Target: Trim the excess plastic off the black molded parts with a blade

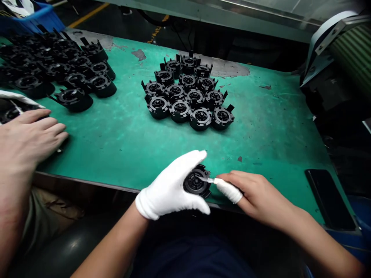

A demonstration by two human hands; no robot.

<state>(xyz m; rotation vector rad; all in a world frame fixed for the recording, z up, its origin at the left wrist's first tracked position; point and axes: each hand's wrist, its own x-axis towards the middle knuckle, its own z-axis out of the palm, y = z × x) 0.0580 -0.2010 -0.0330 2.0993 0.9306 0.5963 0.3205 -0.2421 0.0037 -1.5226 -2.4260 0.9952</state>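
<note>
My left hand point(171, 185), in a white glove, is wrapped round a round black plastic part point(194, 183) at the table's front edge. The ringed face of that part is turned up toward me. In my right hand point(252, 189), bare except for a white covering on the thumb, is a small knife-like tool point(210, 180) with a short metal blade. Its tip lies over the face of the black part; whether it touches cannot be made out. Most of the tool's handle is hidden by my fingers.
Several similar black parts point(189, 96) stand grouped mid-table, and more point(69, 73) crowd the left. A co-worker's hand point(37, 135) works at the left edge. A phone point(330, 199) lies at right on the green tabletop point(116, 146). Behind sits a blue bin point(43, 19).
</note>
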